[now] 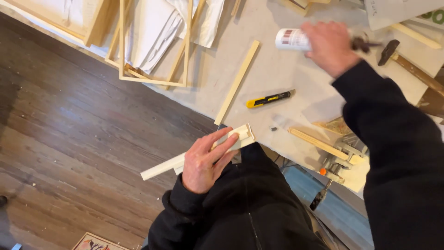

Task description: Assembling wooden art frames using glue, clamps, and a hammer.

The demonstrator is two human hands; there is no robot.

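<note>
Hands work apart: left hand (203, 162) clamps a white moulding strip (194, 155) at six o'clock, off the worktop (277, 69) edge; right hand (329, 46) grips a glue bottle (292, 39) at one o'clock. Unsupported, the strip could wobble, smearing glue near the yellow knife (269, 98).
</note>
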